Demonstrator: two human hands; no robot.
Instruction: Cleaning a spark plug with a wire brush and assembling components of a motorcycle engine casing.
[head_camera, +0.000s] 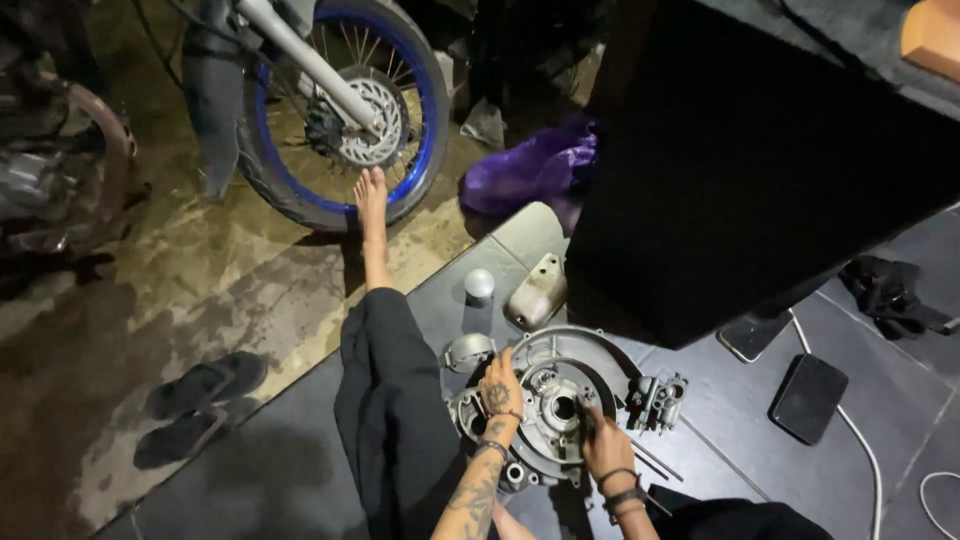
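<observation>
Tattooed forearms are seen at the bottom edge, reaching over a round metal engine casing (545, 410) that lies on the dark tiled floor (300, 470) between the person's knees. On its upper left rim the left hand (500, 388) is laid, fingers curled down on the metal in a loose hold. At the casing's right side the right hand (603, 445) is closed around a thin dark tool (588, 418), whose tip is set against the casing near its central bore. Just right of the casing a small carburettor (656, 400) is placed, and two thin rods (655, 462) are laid near the right wrist. A curved metal bracket (468, 350) rests just left of the casing. Farther off, a rounded silver cap (480, 285) and an oblong grey cover (537, 292) are set side by side. A black-trousered leg (385, 380) is stretched out, its bare foot (371, 200) touching a blue-rimmed motorcycle wheel (345, 110). A purple bag (530, 170) lies beyond.
</observation>
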